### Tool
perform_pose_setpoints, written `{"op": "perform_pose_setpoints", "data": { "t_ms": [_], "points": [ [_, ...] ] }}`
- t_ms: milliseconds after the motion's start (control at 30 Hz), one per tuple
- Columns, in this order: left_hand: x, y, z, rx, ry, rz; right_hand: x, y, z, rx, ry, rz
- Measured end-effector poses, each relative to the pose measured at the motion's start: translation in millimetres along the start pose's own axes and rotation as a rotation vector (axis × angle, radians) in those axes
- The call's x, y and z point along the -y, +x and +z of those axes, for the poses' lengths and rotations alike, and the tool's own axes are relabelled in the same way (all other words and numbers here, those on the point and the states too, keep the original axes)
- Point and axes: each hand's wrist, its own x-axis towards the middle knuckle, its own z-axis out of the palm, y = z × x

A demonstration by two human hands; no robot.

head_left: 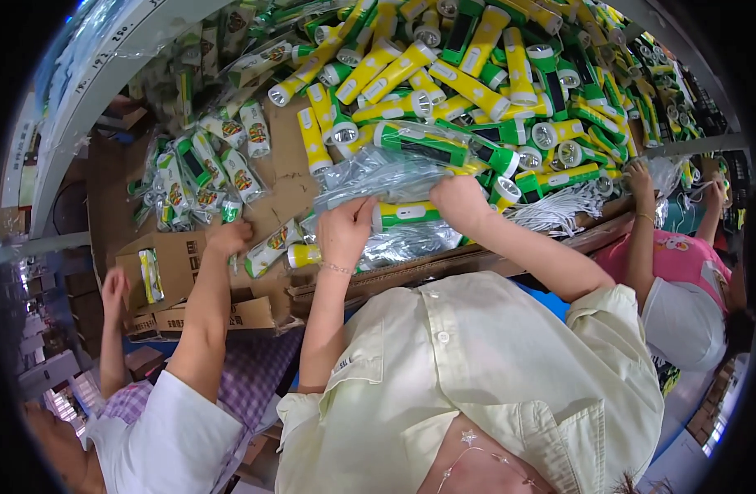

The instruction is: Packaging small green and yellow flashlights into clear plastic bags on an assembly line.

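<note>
My left hand point(345, 234) is closed, its thumb and fingertips pinched at the edge of a clear plastic bag point(382, 179). On the other side my right hand point(463, 204) is curled shut where the same film reaches it; its fingertips are partly hidden. Between both hands lies a yellow and green flashlight point(407, 216), its right end close to my right knuckles. More clear bags point(411, 245) lie crumpled beneath it. Just beyond, a green flashlight with a dark panel point(423, 144) rests on the heap under some film.
Loose flashlights point(476, 82) are heaped across the far side. Bagged flashlights point(205, 169) lie on cardboard at left, where a co-worker's hand point(230, 237) holds one by an open carton point(172, 267). White cables point(559, 206) lie at right, near another person's hand point(639, 177).
</note>
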Motion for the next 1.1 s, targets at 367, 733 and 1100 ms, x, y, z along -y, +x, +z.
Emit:
{"op": "perform_pose_setpoints", "data": {
  "t_ms": [367,733,1100],
  "points": [
    [34,-15,-6,0.258,-0.789,-0.215,-1,14,-40,-0.175,0.245,-0.106],
    [27,-16,-16,0.109,-0.478,-0.156,39,36,-30,-0.479,0.523,-0.289],
    [81,61,-142,-0.46,-0.7,-0.062,-7,43,-29,-0.621,0.487,-0.061]
  ]
}}
